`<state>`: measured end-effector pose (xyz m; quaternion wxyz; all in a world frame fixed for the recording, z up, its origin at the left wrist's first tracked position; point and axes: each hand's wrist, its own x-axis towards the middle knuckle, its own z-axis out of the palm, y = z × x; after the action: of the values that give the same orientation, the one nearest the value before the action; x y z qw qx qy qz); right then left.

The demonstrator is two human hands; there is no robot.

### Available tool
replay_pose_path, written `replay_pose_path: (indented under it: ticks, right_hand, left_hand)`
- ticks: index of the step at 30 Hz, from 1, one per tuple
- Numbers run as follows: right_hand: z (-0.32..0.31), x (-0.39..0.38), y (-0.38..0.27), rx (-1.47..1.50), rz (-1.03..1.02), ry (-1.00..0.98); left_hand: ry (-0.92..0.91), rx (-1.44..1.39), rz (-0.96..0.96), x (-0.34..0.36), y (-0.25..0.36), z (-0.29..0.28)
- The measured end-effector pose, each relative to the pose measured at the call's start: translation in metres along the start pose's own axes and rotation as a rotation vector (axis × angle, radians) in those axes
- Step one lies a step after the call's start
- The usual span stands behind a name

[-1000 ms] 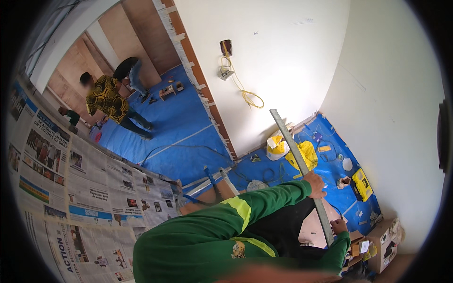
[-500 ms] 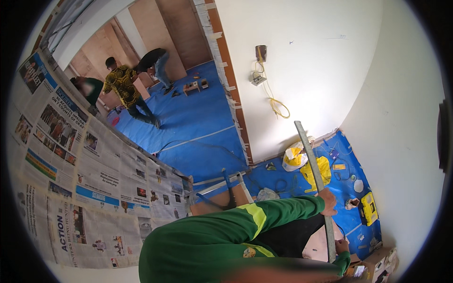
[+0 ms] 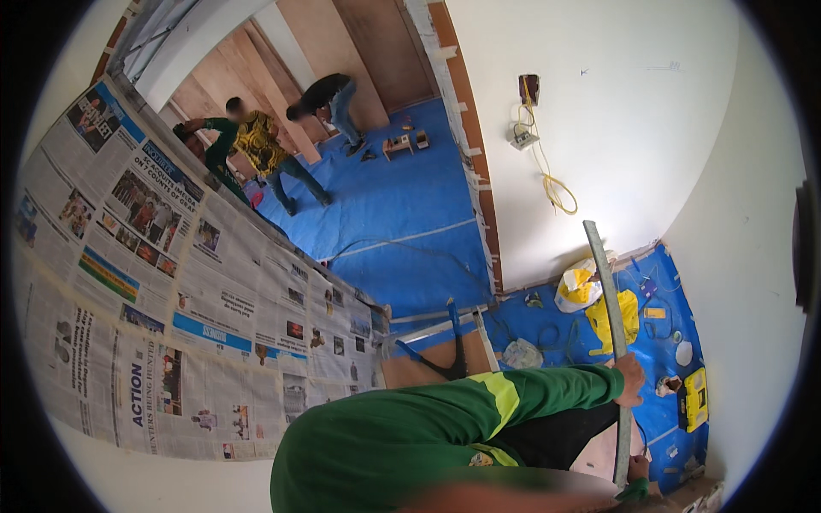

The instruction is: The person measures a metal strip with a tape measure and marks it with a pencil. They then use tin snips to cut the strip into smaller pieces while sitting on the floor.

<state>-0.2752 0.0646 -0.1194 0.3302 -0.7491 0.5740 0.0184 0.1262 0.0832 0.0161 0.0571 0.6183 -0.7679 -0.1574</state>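
A long grey metal bar stands tilted in front of me, its upper end leaning away to the left. My left hand, at the end of a green sleeve, is closed around it below the middle. Lower down, my right hand has its fingers curled at the bar's right side near the lower end; its grip is partly hidden. Beneath the bar's lower part shows a pale pinkish board. My left sleeve reaches across from the left, with my dark trouser leg under it.
Blue sheeting covers the floor. Yellow bags, a yellow toolbox and small scraps lie on the right. Newspaper covers the left partition. A yellow cable hangs from a wall box. Farther off, several people work beside wooden panels.
My view has swung left, so the room sits farther right in the picture. Both hands keep their places on the bar. In the back room, the person in green now has an arm raised.
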Motion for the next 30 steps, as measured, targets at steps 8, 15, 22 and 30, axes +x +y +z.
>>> replay_pose_path:
  ticks: [8,15,22,30]
  right_hand:
    - [0.011,0.023,0.019,0.002,-0.007,0.004]
    - [0.019,0.045,0.058,-0.001,-0.042,-0.015]
    - [0.007,0.029,0.028,-0.016,-0.032,-0.023]
    - [-0.026,-0.011,-0.055,0.212,0.19,-0.158]
  left_hand:
    - [-0.015,0.031,-0.007,-0.001,-0.006,-0.003]
    - [0.025,0.044,-0.003,-0.001,-0.01,0.005]
    - [-0.072,0.024,-0.028,-0.005,-0.009,-0.012]
    - [-0.017,0.026,-0.003,-0.008,-0.004,-0.017]
